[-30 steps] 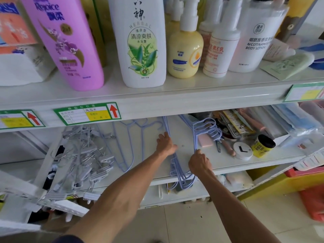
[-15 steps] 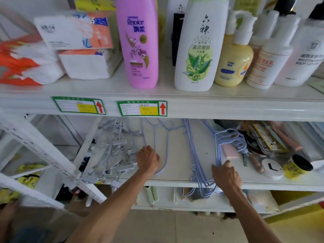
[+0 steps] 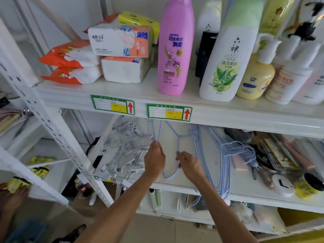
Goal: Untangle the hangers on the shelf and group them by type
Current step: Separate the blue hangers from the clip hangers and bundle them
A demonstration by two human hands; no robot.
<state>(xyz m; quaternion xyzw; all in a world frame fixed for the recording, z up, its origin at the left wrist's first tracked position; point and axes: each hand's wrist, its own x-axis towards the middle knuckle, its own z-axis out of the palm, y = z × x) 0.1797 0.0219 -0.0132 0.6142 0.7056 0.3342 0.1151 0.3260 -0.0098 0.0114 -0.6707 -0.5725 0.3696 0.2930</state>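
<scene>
On the white middle shelf point(image 3: 245, 183) lie three lots of hangers. A tangled heap of white clip hangers point(image 3: 122, 151) fills the left end. A loose light-blue wire hanger point(image 3: 169, 176) lies in the middle. A stack of light-blue wire hangers point(image 3: 226, 165) lies further right, its hooks fanned out. My left hand point(image 3: 154, 160) pinches the loose hanger's wire at its left side. My right hand point(image 3: 188, 162) pinches the same hanger's wire at its right side. Both hands sit between the clip heap and the blue stack.
Bottles point(image 3: 175, 50) and tissue packs point(image 3: 121, 42) stand on the shelf above, whose front edge overhangs the hangers. Small tools, a round white timer point(image 3: 283, 185) and a yellow jar point(image 3: 308, 187) crowd the right end. A slanted white upright point(image 3: 57, 130) crosses at left.
My right hand has left the blue stack and moved left onto the loose hanger. My left hand has come to that hanger's left wire. The camera has swung left.
</scene>
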